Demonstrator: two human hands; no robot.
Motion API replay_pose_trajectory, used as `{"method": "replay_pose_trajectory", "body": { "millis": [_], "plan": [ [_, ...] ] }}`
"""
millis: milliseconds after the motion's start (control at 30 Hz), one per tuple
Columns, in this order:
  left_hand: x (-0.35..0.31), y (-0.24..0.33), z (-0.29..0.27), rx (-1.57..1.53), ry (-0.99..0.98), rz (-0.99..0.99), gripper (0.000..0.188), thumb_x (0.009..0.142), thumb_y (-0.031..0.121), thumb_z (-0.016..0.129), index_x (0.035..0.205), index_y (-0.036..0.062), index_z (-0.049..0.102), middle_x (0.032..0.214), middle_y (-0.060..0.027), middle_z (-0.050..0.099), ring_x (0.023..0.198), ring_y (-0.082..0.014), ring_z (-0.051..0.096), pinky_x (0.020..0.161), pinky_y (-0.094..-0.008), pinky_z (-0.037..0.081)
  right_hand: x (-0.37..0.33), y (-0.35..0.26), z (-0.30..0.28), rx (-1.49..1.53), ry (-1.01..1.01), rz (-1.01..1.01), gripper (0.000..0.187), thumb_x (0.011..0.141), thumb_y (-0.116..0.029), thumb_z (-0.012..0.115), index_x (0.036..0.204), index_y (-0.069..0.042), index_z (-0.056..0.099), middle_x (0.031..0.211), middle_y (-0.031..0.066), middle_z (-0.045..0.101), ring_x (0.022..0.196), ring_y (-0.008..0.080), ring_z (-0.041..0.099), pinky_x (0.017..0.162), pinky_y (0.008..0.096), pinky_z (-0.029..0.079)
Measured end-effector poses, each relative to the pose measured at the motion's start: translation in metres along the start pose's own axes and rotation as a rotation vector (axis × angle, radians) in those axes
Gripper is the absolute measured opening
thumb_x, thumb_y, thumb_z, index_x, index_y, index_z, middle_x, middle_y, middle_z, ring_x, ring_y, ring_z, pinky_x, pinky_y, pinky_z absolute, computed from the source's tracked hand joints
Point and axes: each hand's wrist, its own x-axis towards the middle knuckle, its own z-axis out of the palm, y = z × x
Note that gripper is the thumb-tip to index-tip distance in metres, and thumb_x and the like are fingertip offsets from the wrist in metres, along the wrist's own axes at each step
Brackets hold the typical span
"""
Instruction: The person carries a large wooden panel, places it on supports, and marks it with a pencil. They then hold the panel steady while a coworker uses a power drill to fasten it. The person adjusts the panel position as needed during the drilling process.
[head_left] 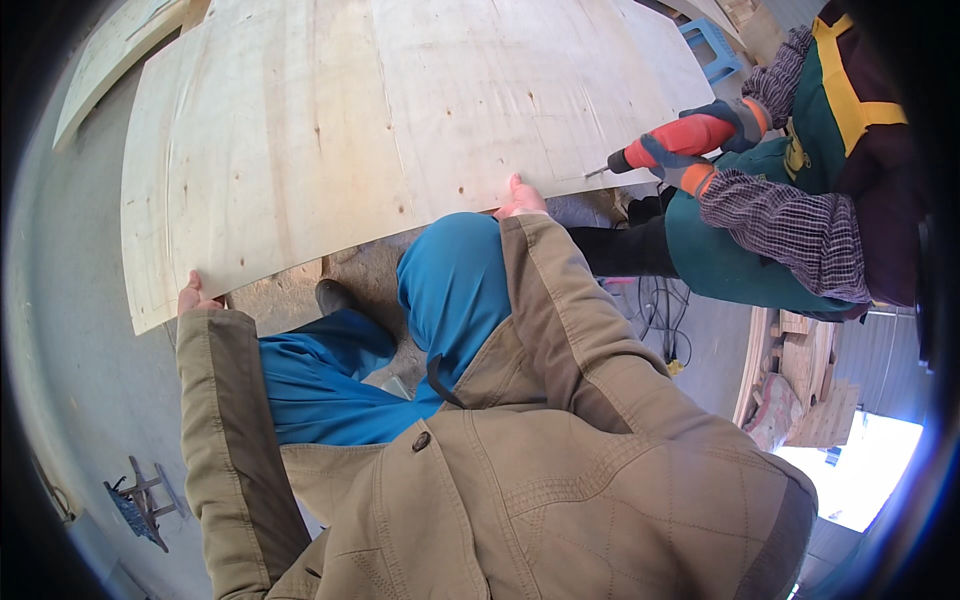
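Observation:
A large pale plywood sheet [330, 130] with small knots spreads out before me. My left hand [198, 294] grips its near left corner, thumb on top and the fingers mostly hidden beneath. Farther right along the same edge, my right hand [522, 198] holds the sheet the same way, thumb uppermost. Just beyond it to the right, a co-worker in gloves and an apron holds a red power drill [680, 140] in both hands. Its thin bit [596, 173] points at the near right part of the sheet; whether the tip touches the wood I cannot tell.
A blue plastic stool [712, 50] stands past the sheet's far right side. Black cables [660, 310] lie coiled on the floor near the co-worker. Stacked wood [805, 370] is at the right, and a small stand [142, 500] at lower left. Another wooden panel [110, 70] is at far left.

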Motion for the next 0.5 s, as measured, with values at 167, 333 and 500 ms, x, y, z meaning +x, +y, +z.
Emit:
{"method": "replay_pose_trajectory", "body": {
  "millis": [167, 333, 500],
  "plan": [
    [0.013, 0.0, -0.006, 0.002, -0.051, 0.04, 0.033, 0.1, 0.035, 0.059, 0.117, 0.0068, 0.062, 0.116, -0.0088, 0.068, 0.104, -0.025, 0.067, 0.09, -0.0385, 0.057, -0.022, 0.002, 0.01, -0.018, 0.101, -0.155, 0.05, 0.105, -0.028, 0.051, 0.143, 0.002, 0.039, 0.144, 0.0196, 0.048, 0.128, 0.0357, 0.052, 0.105, 0.0579, 0.044],
    [0.016, -0.003, -0.004, -0.038, -0.063, 0.031, 0.034, 0.102, 0.036, 0.055, 0.117, 0.0061, 0.062, 0.119, -0.008, 0.067, 0.106, -0.0254, 0.065, 0.093, -0.04, 0.055, -0.028, 0.002, 0.02, -0.111, 0.136, -0.145, 0.051, 0.105, -0.026, 0.05, 0.144, 0.005, 0.038, 0.144, 0.0199, 0.048, 0.128, 0.036, 0.053, 0.106, 0.0569, 0.044],
    [0.01, -0.005, -0.002, -0.049, -0.075, -0.041, 0.034, 0.101, 0.035, 0.058, 0.119, 0.0067, 0.063, 0.118, -0.0085, 0.068, 0.109, -0.026, 0.064, 0.095, -0.0417, 0.053, -0.006, 0.007, 0.009, -0.058, 0.059, -0.164, 0.051, 0.105, -0.026, 0.05, 0.145, 0.003, 0.037, 0.145, 0.019, 0.047, 0.13, 0.0357, 0.051, 0.107, 0.0561, 0.043]
  ]
}}
